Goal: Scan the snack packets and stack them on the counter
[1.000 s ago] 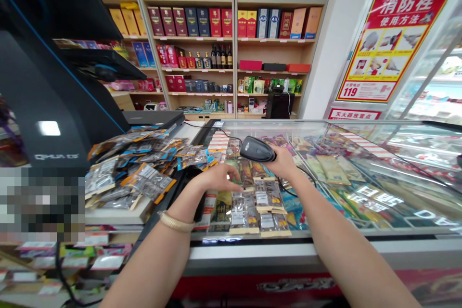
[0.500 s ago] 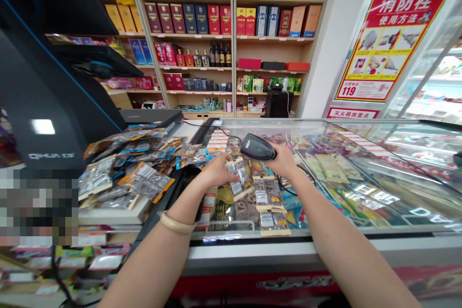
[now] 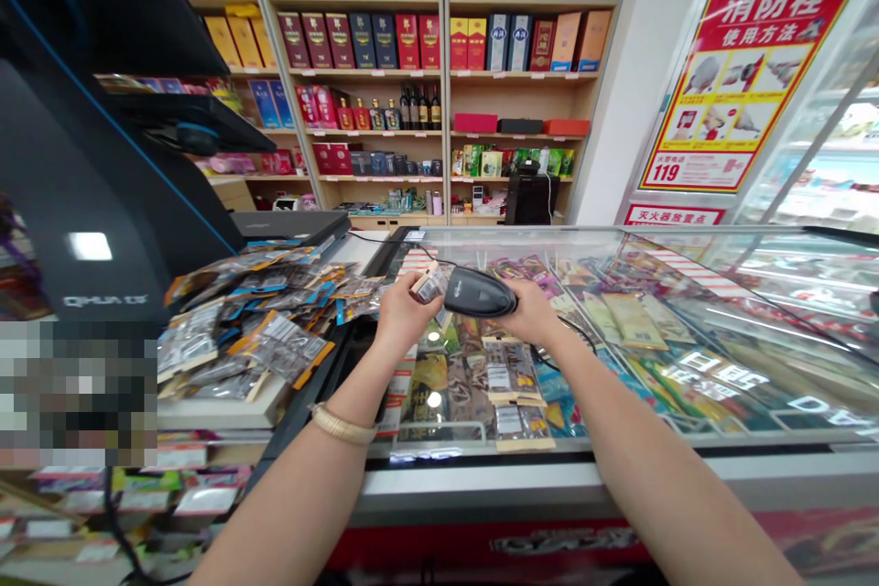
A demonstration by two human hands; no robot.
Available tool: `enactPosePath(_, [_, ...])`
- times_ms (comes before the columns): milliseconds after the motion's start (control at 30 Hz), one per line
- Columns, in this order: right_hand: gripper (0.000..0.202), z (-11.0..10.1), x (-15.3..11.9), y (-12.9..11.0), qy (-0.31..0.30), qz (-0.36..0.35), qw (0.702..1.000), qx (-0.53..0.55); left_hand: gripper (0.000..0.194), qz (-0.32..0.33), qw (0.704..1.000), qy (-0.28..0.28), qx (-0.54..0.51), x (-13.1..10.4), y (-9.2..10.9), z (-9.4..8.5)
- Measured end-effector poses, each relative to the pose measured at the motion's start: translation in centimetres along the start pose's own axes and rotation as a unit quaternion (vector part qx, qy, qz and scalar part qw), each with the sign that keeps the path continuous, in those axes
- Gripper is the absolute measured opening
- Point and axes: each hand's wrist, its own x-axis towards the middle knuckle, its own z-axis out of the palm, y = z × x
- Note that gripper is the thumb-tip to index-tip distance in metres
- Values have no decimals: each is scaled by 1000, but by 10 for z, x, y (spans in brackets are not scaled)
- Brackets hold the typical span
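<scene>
My left hand [image 3: 406, 311] is closed on a small snack packet [image 3: 429, 284], holding it up above the glass freezer lid with its printed side tilted toward the scanner. Wrapped round the handle of a black barcode scanner [image 3: 479, 293] is my right hand [image 3: 534, 311]; the scanner's head points left, close beside the packet. Two more snack packets [image 3: 509, 372] lie on the glass just below my right hand. To the left, a heap of similar packets [image 3: 275, 339] with orange, blue and cream edges is piled by the checkout machine.
The glass-topped freezer [image 3: 693, 435] holds many packaged goods under its lid. A dark checkout machine [image 3: 124, 192] rises at the left. Shelves [image 3: 357, 73] of boxes and bottles stand behind, and a red sign [image 3: 755, 73] hangs at the right. The scanner's black cable [image 3: 580, 330] trails across the glass.
My left hand has lifted the packet off the glass and turned it up, moving slightly left. The scanner has shifted a little left and down, nearer the packet.
</scene>
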Motion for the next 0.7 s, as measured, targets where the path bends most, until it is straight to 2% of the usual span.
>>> enactPosePath(267, [37,0,0,-1,-16,4,1000,-4,19,1,1000,2,1,0,-1,0])
enactPosePath(333, [37,0,0,1,-9,10,1000,-6,20,-13,999,15,-32,2,-5,2])
enactPosePath(400, [35,0,0,2,-2,14,1000,-8,23,-46,990,46,-122,6,-10,3])
enactPosePath(467, [30,1,-1,3,9,15,1000,-14,26,-98,956,101,-257,12,-16,2])
enactPosePath(567, [26,1,-1,2,21,17,999,-30,26,-153,875,210,-409,24,-23,-3])
enactPosePath(633, [28,0,-1,1,28,20,999,-32,32,-165,842,281,-430,31,-27,-8])
enactPosePath(700, [29,-1,-1,1,34,25,999,-26,46,-173,830,328,-418,35,-30,-12])
